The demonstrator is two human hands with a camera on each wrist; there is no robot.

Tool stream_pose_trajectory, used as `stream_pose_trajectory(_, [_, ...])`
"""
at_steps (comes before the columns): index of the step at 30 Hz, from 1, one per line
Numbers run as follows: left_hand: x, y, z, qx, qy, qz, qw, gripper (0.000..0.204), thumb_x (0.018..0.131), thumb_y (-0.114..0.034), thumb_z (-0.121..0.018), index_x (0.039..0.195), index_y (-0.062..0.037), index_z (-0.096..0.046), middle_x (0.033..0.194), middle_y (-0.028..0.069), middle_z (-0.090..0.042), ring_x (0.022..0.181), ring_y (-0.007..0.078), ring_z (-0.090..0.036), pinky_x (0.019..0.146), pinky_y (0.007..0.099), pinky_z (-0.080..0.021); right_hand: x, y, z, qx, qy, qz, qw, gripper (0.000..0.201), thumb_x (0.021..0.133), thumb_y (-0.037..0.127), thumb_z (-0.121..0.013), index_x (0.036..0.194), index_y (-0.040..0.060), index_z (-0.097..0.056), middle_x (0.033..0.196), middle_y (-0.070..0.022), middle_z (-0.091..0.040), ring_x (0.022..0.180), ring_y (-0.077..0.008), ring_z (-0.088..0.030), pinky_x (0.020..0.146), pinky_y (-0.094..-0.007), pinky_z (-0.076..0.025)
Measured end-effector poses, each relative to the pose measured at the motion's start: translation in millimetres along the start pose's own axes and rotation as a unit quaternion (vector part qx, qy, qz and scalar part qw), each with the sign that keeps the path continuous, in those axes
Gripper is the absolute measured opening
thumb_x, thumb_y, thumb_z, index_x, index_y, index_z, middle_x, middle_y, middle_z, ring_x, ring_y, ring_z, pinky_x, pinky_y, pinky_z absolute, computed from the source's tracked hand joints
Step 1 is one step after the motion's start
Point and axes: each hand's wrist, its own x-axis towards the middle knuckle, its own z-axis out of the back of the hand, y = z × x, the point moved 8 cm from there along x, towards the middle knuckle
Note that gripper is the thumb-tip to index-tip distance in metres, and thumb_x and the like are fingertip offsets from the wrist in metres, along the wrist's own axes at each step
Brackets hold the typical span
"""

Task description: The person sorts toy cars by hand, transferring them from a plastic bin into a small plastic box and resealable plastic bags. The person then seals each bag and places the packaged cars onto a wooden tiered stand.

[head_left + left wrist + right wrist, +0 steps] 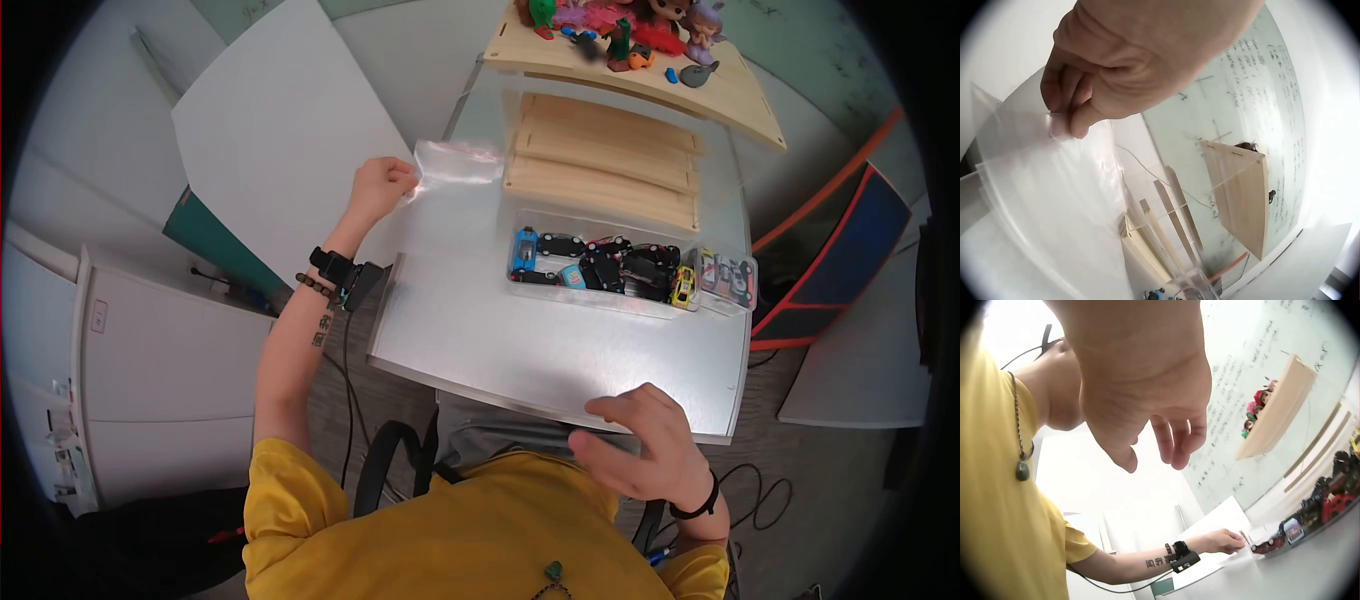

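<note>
The left hand (383,190) pinches the edge of a clear plastic bag (458,163) at the table's left back edge. In the left wrist view the thumb and fingers of the left hand (1110,69) grip the bag (1054,194), which hangs wide below them. Over the table's front edge the right hand (648,445) hovers with bent, spread fingers and nothing in them. The right wrist view shows that hand (1154,406) from the palm side, fingers apart. A clear box (600,302) of toy cars stands to the right of the bag.
Wooden boards (600,150) lie behind the box. A smaller clear case with cars (728,280) adjoins its right end. Dolls and small figures stand on a raised wooden shelf (640,75) at the back. A white panel (290,130) stands at the left.
</note>
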Motion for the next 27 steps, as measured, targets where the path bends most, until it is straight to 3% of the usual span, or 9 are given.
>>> stream_pose_trajectory(6, [-14.3, -11.5, 18.2, -0.042, -0.062, -0.061, 0.995, 0.019, 0.096, -0.016, -0.078, 0.1, 0.0031, -0.075, 0.087, 0.0113, -0.081, 0.082, 0.0144, -0.076, 0.076, 0.029, -0.058, -37.8, -60.2, -51.3, 0.098, 0.077, -0.227, 0.966, 0.042, 0.096, 0.016, -0.076, 0.136, 0.005, -0.068, 0.115, -0.0147, -0.066, 0.095, -0.0348, -0.068, 0.083, -0.044, -0.057])
stream_pose_trajectory(10, [-68.9, -73.6, 48.9, -0.134, -0.084, -0.087, 0.984, 0.01, 0.102, -0.005, -0.074, 0.104, 0.0042, -0.071, 0.094, 0.0079, -0.078, 0.094, 0.0117, -0.074, 0.084, 0.0258, -0.057, -51.4, -57.0, -55.5, 0.076, 0.088, -0.198, 0.973, 0.037, 0.096, 0.016, -0.076, 0.131, 0.0044, -0.07, 0.115, -0.0154, -0.067, 0.098, -0.0358, -0.069, 0.085, -0.0449, -0.057])
stream_pose_trajectory(15, [-189.8, -172.4, 68.2, -0.189, -0.163, -0.198, 0.948, 0.01, 0.097, 0.003, -0.077, 0.106, 0.0068, -0.073, 0.098, 0.0089, -0.077, 0.094, 0.0137, -0.074, 0.089, 0.0279, -0.057, -26.9, -52.3, -21.2, 0.113, -0.031, -0.219, 0.969, 0.048, 0.09, 0.014, -0.084, 0.134, 0.0043, -0.068, 0.125, -0.0156, -0.067, 0.11, -0.0378, -0.067, 0.096, -0.0432, -0.056])
stream_pose_trajectory(16, [-209.1, -187.1, 65.2, -0.19, -0.154, -0.206, 0.948, 0.01, 0.097, 0.003, -0.077, 0.106, 0.0068, -0.073, 0.098, 0.0089, -0.077, 0.094, 0.0137, -0.074, 0.089, 0.0279, -0.057, -16.9, -48.4, -17.2, 0.109, -0.04, -0.224, 0.968, 0.048, 0.09, 0.014, -0.084, 0.134, 0.0043, -0.068, 0.125, -0.0156, -0.067, 0.11, -0.0378, -0.067, 0.096, -0.0432, -0.056])
stream_pose_trajectory(18, [-237.4, -208.0, 54.5, -0.248, -0.111, -0.176, 0.946, 0.013, 0.096, 0.005, -0.078, 0.108, 0.0069, -0.074, 0.104, 0.0114, -0.079, 0.098, 0.0162, -0.075, 0.091, 0.0292, -0.059, -0.8, -39.1, 16.7, 0.095, -0.228, -0.228, 0.942, 0.066, 0.082, 0.014, -0.091, 0.142, 0.005, -0.064, 0.133, -0.0151, -0.066, 0.124, -0.0373, -0.06, 0.107, -0.0443, -0.05])
stream_pose_trajectory(21, [-256.5, -224.4, 25.5, -0.324, -0.011, -0.127, 0.937, 0.014, 0.095, 0.005, -0.079, 0.108, 0.0064, -0.075, 0.106, 0.0126, -0.08, 0.1, 0.0178, -0.077, 0.092, 0.0301, -0.06, 1.9, -35.0, 24.7, 0.157, -0.225, -0.219, 0.936, 0.084, 0.077, 0.016, -0.096, 0.151, 0.006, -0.057, 0.144, -0.0156, -0.062, 0.136, -0.0358, -0.051, 0.114, -0.0461, -0.044])
stream_pose_trajectory(22, [-258.0, -225.8, 13.1, -0.332, 0.026, -0.114, 0.936, 0.017, 0.094, 0.004, -0.081, 0.109, 0.0061, -0.076, 0.106, 0.0136, -0.08, 0.1, 0.0181, -0.077, 0.093, 0.0307, -0.061, 2.8, -29.6, 32.4, 0.156, -0.269, -0.185, 0.932, 0.063, 0.081, 0.013, -0.093, 0.138, 0.004, -0.068, 0.132, -0.0154, -0.07, 0.123, -0.0314, -0.062, 0.103, -0.0421, -0.051])
stream_pose_trajectory(25, [-262.6, -234.3, -31.9, -0.369, 0.139, -0.102, 0.913, 0.021, 0.093, 0.004, -0.083, 0.113, 0.006, -0.075, 0.106, 0.0129, -0.08, 0.099, 0.0175, -0.077, 0.092, 0.0306, -0.061, -13.6, -31.3, 27.2, 0.254, -0.214, -0.191, 0.924, 0.037, 0.086, 0.008, -0.09, 0.12, 0.0022, -0.077, 0.11, -0.0116, -0.077, 0.102, -0.0259, -0.071, 0.09, -0.0377, -0.054])
stream_pose_trajectory(27, [-265.2, -239.4, -52.9, -0.37, 0.164, -0.103, 0.909, 0.024, 0.094, 0.002, -0.083, 0.115, 0.0064, -0.074, 0.103, 0.0117, -0.08, 0.097, 0.0169, -0.078, 0.091, 0.0301, -0.061, -22.5, -29.5, 37.7, 0.223, -0.271, -0.196, 0.916, 0.015, 0.089, 0.004, -0.086, 0.103, 0.0006, -0.081, 0.089, -0.0085, -0.077, 0.082, -0.0203, -0.072, 0.076, -0.0325, -0.054])
